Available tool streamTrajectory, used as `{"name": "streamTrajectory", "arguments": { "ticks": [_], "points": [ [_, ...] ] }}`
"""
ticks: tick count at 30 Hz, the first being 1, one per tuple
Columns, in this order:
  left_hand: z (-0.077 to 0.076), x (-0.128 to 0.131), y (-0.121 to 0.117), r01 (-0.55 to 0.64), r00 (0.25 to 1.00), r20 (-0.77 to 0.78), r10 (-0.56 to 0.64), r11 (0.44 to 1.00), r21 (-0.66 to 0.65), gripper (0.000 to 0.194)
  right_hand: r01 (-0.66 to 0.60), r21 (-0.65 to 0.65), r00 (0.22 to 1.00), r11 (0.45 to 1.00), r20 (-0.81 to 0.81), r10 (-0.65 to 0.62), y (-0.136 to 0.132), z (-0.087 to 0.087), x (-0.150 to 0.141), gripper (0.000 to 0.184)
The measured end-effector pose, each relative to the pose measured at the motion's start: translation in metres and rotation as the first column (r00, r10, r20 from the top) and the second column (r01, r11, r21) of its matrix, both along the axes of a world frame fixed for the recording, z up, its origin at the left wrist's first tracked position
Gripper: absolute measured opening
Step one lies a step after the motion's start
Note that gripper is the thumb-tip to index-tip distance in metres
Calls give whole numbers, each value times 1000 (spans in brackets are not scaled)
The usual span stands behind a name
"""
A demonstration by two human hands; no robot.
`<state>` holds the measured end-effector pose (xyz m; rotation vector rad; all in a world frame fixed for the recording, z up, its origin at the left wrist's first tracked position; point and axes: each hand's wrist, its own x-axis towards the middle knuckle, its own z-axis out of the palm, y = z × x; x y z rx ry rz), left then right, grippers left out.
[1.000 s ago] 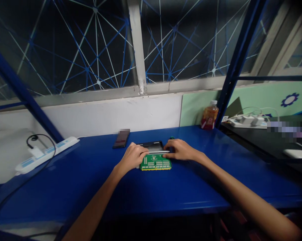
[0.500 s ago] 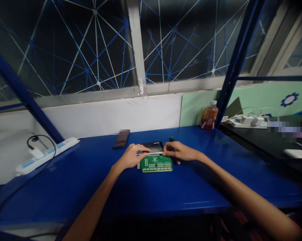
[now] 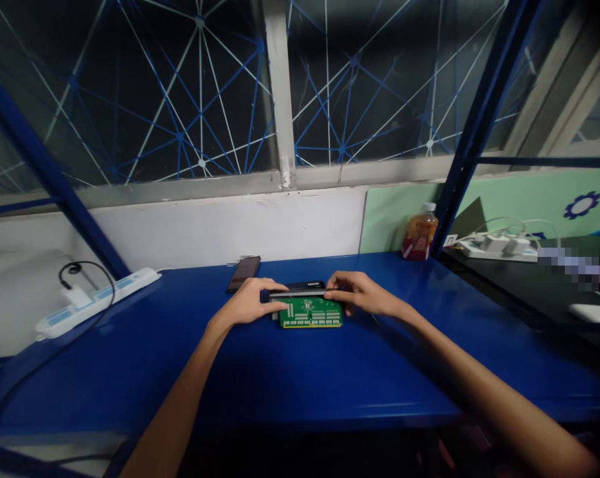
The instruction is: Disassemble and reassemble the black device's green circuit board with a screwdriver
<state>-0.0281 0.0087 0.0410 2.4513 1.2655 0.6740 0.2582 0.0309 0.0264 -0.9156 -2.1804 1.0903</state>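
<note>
A green circuit board (image 3: 310,317) lies on the blue table, its gold-edged long side toward me. Across its far edge a thin black rectangular frame (image 3: 300,293) with a silvery edge appears nearly edge-on. My left hand (image 3: 247,300) grips the frame's left end, fingers on top and thumb lower, by the board's left corner. At the other end my right hand (image 3: 357,292) pinches the frame between thumb and fingers. Part of another dark piece (image 3: 314,284) shows behind the frame; its kind is unclear.
Left of the hands, a phone (image 3: 245,273) lies toward the wall. A white power strip (image 3: 98,302) with a plugged-in black cable runs along the table's left side. A drink bottle (image 3: 420,232) stands at the back right, near a blue metal post (image 3: 462,159).
Both hands have tipped the black frame, so its open face no longer shows and its edge faces me. My left thumb has shifted left. The view has also shifted slightly.
</note>
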Motion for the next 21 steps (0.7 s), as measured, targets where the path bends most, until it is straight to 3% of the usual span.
{"name": "streamTrajectory", "arguments": {
  "ticks": [4, 7, 21],
  "points": [
    [1, 2, 0, -54, 996, 71, 45, 990, 130, 25, 79, 315, 990, 946, 85, -111, -2, 6, -2, 29],
    [1, 3, 0, -69, 995, 78, 55, 978, 197, 22, 101, 451, 976, 887, 127, -176, -3, 6, -4, 27],
    [-7, 4, 5, -99, 989, -83, 123, 962, 253, 18, 46, 569, 962, 821, 195, -189, 2, -9, -11, 22]
  ]
}}
